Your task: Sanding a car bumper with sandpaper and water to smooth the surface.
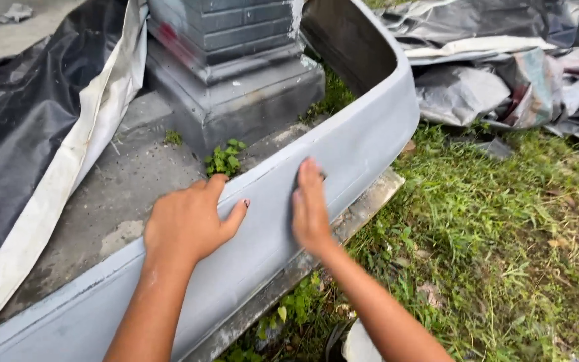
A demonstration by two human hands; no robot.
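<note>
A long grey car bumper (363,134) leans along the edge of a concrete slab, running from lower left up to a curved end at the top. My left hand (189,221) rests flat on its upper edge, fingers bent over the rim. My right hand (309,204) presses flat against the bumper's outer face, with a small dark piece, seemingly sandpaper (321,175), under its fingertips. Both forearms reach in from the bottom of the view.
A grey concrete pillar base (236,87) stands on the slab behind the bumper, with small weeds (224,159) at its foot. Black and white plastic sheeting (28,134) lies on the left. Crumpled sheets (504,74) lie at top right. Grass (504,241) covers the right side.
</note>
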